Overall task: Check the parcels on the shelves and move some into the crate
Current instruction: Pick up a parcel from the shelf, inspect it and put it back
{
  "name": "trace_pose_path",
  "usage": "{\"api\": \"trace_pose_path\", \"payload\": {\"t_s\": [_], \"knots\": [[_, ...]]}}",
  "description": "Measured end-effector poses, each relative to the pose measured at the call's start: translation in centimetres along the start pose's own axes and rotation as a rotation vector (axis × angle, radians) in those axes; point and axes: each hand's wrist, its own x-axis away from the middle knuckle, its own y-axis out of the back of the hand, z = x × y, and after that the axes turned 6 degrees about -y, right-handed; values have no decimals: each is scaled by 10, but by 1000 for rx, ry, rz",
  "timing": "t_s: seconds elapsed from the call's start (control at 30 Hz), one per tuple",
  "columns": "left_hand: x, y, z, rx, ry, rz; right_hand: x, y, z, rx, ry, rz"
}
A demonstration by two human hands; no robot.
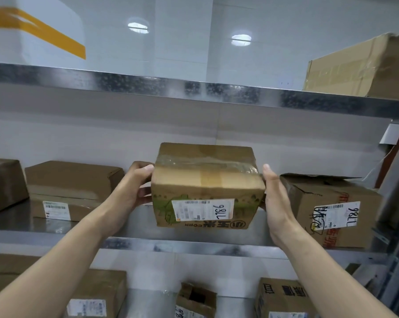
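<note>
Forearms come up from the bottom corners, both reaching for the middle shelf (56,226), the steel one with cartons along it. Centre stage is the parcel (205,180), a brown carton held between the two hands over the front part of that shelf. Whether its base touches the steel, I cannot tell. To its right, just beside it, sits a torn-top box (336,212); well to the left lies a flat box (72,180).

Left hand (131,191) grips the left end, thumb hooked over the top edge and fingers curled round the side. Right hand (274,198) presses flat against the right end, thumb straight up. It's a two-handed clamp.

Orientation now: the long axis runs left to right, parallel with the shelf's front edge. The labelled face looks straight back at the camera, tipped slightly down. The white label (203,210) and the print below it read upside down, so this carton looks inverted.

This looks like the checking step, with the label presented for a read. If it's a match, the next move calls for drawing the carton straight out, clear of the neighbour, then down to the crate, which is not in view.
</note>
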Motion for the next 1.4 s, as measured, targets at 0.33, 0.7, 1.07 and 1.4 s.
{"api": "trace_pose_path", "payload": {"t_s": [0.33, 0.7, 1.07, 1.4], "knots": [[10, -6, 8, -92, -185, -10, 5, -1, -8, -52, 32, -44], [8, 2, 10, -85, -213, -8, 6, -2, -11, -37, 54, -35], [7, 4, 12, -96, -243, 15, 6, -2, -11, -74, 59, -22], [-5, 0, 9, 46, -125, -60, 1, -3, -6, -155, 18, -38]]}}
